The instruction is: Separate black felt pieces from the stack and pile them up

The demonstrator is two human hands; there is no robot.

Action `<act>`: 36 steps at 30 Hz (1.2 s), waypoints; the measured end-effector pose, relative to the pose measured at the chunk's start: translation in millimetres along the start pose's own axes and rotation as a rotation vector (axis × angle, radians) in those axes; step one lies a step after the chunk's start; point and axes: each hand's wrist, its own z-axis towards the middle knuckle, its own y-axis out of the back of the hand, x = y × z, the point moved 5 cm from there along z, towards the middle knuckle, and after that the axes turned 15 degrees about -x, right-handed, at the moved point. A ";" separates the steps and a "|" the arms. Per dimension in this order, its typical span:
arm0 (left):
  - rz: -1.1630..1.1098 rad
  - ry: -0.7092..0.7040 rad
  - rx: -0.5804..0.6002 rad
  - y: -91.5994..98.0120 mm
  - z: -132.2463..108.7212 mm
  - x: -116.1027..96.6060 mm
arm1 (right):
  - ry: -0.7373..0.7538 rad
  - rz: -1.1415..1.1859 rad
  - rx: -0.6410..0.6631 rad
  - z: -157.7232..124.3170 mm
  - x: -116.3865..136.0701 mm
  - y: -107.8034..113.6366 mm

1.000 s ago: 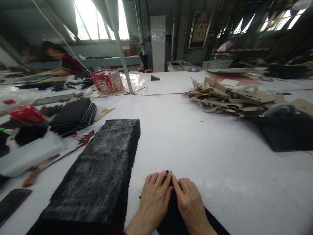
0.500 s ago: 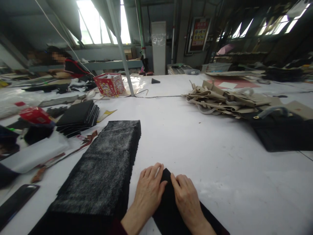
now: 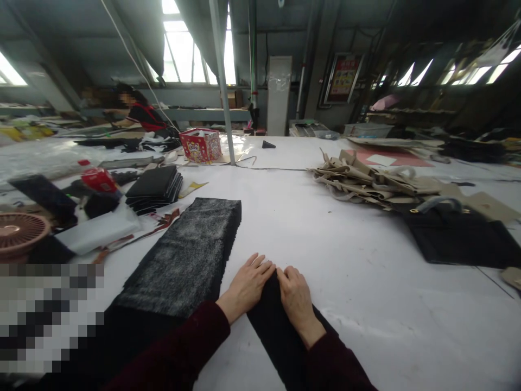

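Note:
A long black fabric strip [image 3: 272, 331] lies on the white table [image 3: 325, 228], running from its far end between my hands toward the lower right. My left hand [image 3: 246, 285] lies flat with fingers stretched along the strip's left edge. My right hand [image 3: 296, 296] presses on the strip with fingers curled at its far end. Just left of my hands sits a tall stack of black fuzzy fabric pieces [image 3: 189, 255].
A pile of beige bag parts [image 3: 366, 176] and a black bag [image 3: 456, 239] lie to the right. Black folded pieces [image 3: 157, 184], a red box [image 3: 201, 145], a red packet [image 3: 97, 178] and a pink fan [image 3: 18, 231] crowd the left. Another person [image 3: 142, 114] works at the far left.
The view has lifted and pulled back, so my dark red sleeves now show. My hands stay together on the strip's far end, the right fingers more curled.

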 end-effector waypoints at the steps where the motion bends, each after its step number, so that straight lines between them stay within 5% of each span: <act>1: 0.002 -0.002 -0.001 1.3 0.2 -1.0 | 0.002 0.003 -0.003 -2.2 -1.5 2.3; 36: 0.084 -0.233 0.031 -5.5 2.9 -39.5 | -0.054 0.007 0.021 -61.8 -25.1 65.6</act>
